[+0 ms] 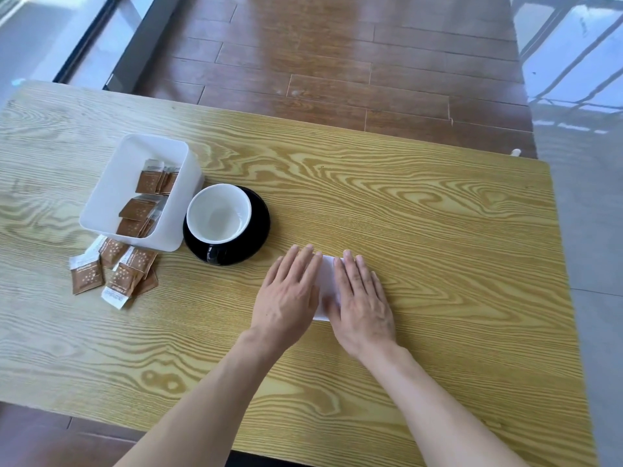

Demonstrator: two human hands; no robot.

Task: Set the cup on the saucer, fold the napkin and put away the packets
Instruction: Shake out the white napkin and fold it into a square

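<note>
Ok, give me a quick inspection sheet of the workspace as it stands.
Surface: wooden table, light grain, dry.
Cup: black with white inside, upright on the black saucer, empty.
Napkin: white, flat on the table, mostly covered by both hands.
Packets: several brown ones in the white bin; a loose pile on the table in front of it.
Clutter: nothing seen.
Grippers: left hand and right hand open, palms down, pressing the napkin.
Cables: nothing seen.
Surroundings: wooden plank floor beyond the table, glass panels to both sides.
</note>
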